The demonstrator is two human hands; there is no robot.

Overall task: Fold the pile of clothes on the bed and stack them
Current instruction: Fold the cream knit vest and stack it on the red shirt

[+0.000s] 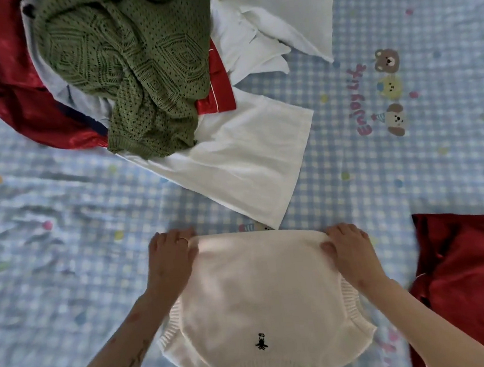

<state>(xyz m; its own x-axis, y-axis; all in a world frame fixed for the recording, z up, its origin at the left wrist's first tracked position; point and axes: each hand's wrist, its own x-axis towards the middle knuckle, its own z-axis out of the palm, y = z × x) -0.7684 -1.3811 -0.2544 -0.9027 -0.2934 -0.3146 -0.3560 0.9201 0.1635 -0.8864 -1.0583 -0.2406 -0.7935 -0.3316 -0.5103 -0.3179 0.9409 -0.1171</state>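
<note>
A cream knitted vest with a small black embroidered insect lies flat on the bed in front of me, its far part folded over. My left hand grips the far left corner of the fold. My right hand grips the far right corner, thumb on top of the knit. Beyond the vest lies the unfolded pile: a green crochet knit on top, red satin pieces under it, and white garments spreading toward me.
A folded red satin garment lies at the right, close to my right forearm. The bed wears a blue checked sheet with cartoon bears printed at the right. A white pillow sits at the top.
</note>
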